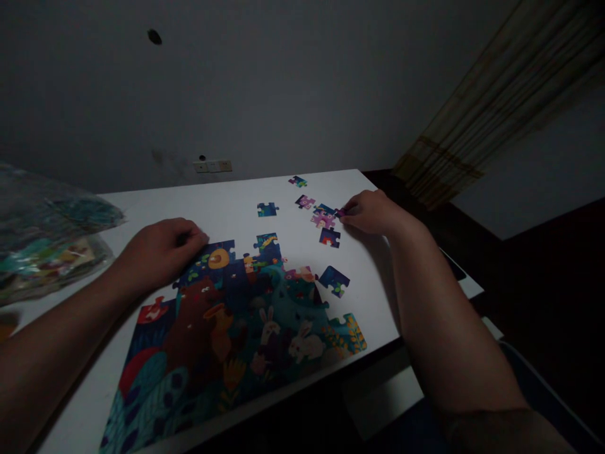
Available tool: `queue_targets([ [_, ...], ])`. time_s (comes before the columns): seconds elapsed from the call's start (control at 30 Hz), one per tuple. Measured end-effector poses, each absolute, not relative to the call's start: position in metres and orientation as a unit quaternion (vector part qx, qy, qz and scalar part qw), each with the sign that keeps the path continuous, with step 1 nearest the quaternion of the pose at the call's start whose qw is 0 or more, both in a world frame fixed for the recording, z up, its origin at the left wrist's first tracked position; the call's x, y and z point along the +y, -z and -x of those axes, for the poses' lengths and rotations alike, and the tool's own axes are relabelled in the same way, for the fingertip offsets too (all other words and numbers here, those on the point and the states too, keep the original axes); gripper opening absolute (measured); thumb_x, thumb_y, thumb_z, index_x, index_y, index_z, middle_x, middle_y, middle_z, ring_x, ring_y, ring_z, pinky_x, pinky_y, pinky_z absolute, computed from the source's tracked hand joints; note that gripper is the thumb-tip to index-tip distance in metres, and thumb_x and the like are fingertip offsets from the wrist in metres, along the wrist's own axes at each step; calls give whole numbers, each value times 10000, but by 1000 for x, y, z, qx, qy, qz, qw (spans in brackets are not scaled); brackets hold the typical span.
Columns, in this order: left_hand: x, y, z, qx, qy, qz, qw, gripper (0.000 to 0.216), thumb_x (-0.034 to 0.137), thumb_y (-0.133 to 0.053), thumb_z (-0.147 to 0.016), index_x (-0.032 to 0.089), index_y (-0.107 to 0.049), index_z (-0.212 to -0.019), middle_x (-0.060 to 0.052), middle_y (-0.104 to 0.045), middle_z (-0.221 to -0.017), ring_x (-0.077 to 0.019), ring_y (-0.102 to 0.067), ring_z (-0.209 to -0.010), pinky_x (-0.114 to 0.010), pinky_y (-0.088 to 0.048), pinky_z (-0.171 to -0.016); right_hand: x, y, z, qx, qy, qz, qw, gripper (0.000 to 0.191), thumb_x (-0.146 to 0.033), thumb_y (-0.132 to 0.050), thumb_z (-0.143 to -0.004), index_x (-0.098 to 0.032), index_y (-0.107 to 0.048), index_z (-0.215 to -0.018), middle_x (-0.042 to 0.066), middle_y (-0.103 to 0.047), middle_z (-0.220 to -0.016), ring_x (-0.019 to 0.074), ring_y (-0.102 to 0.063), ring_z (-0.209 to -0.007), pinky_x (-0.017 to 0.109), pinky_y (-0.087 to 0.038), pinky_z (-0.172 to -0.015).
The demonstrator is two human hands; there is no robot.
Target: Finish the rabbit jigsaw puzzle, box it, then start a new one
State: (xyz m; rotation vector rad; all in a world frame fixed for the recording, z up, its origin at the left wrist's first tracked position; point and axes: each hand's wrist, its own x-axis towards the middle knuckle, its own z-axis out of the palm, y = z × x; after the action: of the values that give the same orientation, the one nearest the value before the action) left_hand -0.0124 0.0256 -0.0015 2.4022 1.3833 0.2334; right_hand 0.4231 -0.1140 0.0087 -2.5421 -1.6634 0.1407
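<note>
A partly assembled colourful jigsaw puzzle (236, 328) with rabbits and a bear lies on the white table (227, 202). My left hand (158, 249) rests curled at the puzzle's upper left edge, fingers closed, with nothing visible in it. My right hand (371, 211) reaches to the far right and pinches the edge of a purple loose piece (324, 217). Several loose pieces lie around it: a blue one (267, 209), a red-and-blue one (329, 238), one further back (297, 181), and one (334, 280) beside the puzzle's right edge.
A clear plastic bag (47, 239) with printed contents lies at the left on the table. A wall socket (212, 166) sits on the wall behind. A curtain (496, 107) hangs at the right. The table's right edge (454, 265) drops to a dark floor.
</note>
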Motion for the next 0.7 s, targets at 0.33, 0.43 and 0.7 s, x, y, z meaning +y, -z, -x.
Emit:
queue_targets([
  [0.33,23,-1,10,466,-88,-864,168,409,569,-528,-977,226,-745,-936,-102,-806,-1010,-298,-720,-922,-430,-484,-817,-105,-11,-399,-551,-72,774,304,485,-292,-803,-925,-220,-770,-1404,98,-845,-1015,292,-784,-933,415,-603,-853],
  [0.43,25,2,11,449,-102,-874,155,389,571,-524,-961,243,-709,-863,-96,-781,-960,-293,-704,-893,-419,-469,-792,-98,-9,-373,-523,-245,674,461,503,-400,-771,-952,-236,-769,-1428,59,-817,-879,272,-797,-834,399,-630,-758],
  [0.7,27,10,13,426,-119,-886,139,346,522,-542,-979,254,-683,-812,-91,-745,-894,-267,-648,-830,-404,-412,-748,-92,13,-311,-426,-527,519,521,402,-269,-881,-891,-254,-784,-1281,64,-840,-1009,265,-883,-900,398,-763,-814],
])
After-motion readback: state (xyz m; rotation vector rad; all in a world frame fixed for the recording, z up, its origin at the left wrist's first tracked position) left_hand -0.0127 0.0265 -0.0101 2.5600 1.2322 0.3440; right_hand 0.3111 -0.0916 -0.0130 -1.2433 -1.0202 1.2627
